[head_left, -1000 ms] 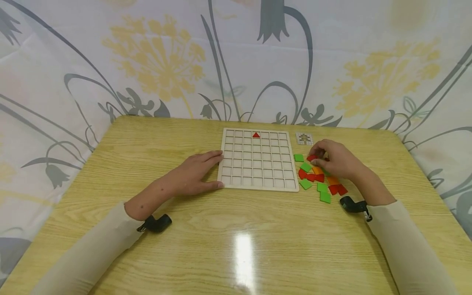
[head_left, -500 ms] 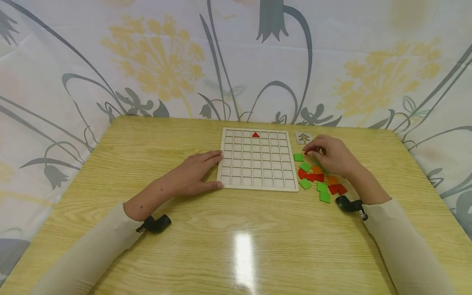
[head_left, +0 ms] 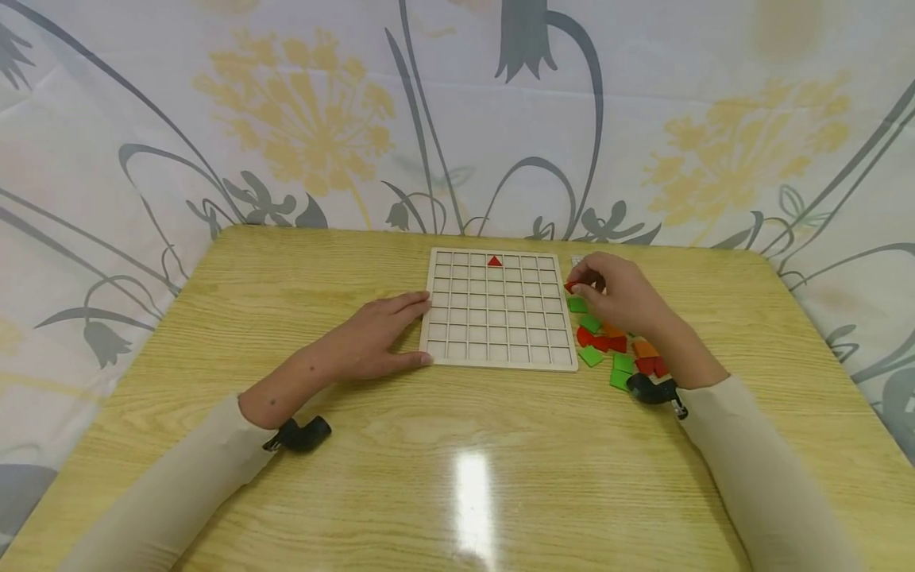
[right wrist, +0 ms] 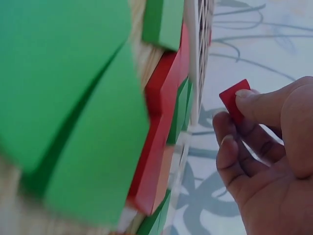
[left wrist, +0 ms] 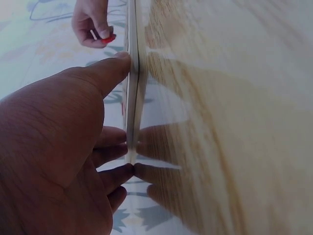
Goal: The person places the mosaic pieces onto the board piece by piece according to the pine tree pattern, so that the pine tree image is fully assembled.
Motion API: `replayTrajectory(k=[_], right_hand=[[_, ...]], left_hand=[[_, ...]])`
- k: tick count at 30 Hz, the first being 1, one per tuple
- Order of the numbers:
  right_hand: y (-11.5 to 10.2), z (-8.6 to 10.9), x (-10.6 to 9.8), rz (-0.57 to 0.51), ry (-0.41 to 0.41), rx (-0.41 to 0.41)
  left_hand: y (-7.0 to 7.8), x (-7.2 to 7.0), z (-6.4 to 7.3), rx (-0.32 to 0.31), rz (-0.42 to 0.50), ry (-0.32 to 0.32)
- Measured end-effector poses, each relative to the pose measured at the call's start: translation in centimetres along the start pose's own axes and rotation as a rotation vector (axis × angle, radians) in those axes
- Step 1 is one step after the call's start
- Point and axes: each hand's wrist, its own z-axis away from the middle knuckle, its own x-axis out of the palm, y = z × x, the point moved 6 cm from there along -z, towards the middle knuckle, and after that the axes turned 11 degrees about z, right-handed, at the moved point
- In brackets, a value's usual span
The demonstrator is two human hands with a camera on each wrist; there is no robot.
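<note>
A pale wooden grid board (head_left: 498, 310) lies flat on the table, with a red triangle tile (head_left: 495, 260) in a cell of its far row. Along the board's left edge rests my left hand (head_left: 372, 342), thumb and fingertips touching the rim; the left wrist view shows the fingers mostly straight. My right hand (head_left: 620, 298) is raised just past the board's right edge, pinching a red tile (right wrist: 236, 100) between thumb and fingers. Loose tiles lie below it, among them a green square tile (head_left: 590, 356) and an orange tile (head_left: 646, 349).
A small patterned card (head_left: 577, 260) at the far right of the board is mostly hidden by my right hand. Several red and green tiles sit close together by the board's right side. A flower-patterned cloth (head_left: 457, 119) hangs behind the table (head_left: 400, 469).
My right hand has lifted the red tile from the loose pile and moved left and away from me, towards the board's right edge, covering most of the card. My left hand stays put.
</note>
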Motion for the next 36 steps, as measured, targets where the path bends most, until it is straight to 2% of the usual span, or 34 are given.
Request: replayTrajectory(k=[7, 25, 31, 36], right_hand=[[-0.6, -1.2, 0.6, 0.001, -0.010, 0.031], [-2.4, -4.3, 1.9, -0.057, 0.038, 0.070], [-2.6, -5.3, 2.7, -0.114, 0.009, 0.104], [-2.8, -5.8, 3.2, -0.118, -0.009, 0.119]], left_hand=[[-0.1, 0.0, 0.0, -0.001, -0.005, 0.001], [-0.1, 0.0, -0.2, -0.009, -0.002, -0.007], [-0.1, 0.0, -0.2, -0.008, -0.001, -0.005], [0.0, 0.0, -0.1, 0.000, -0.002, 0.000]])
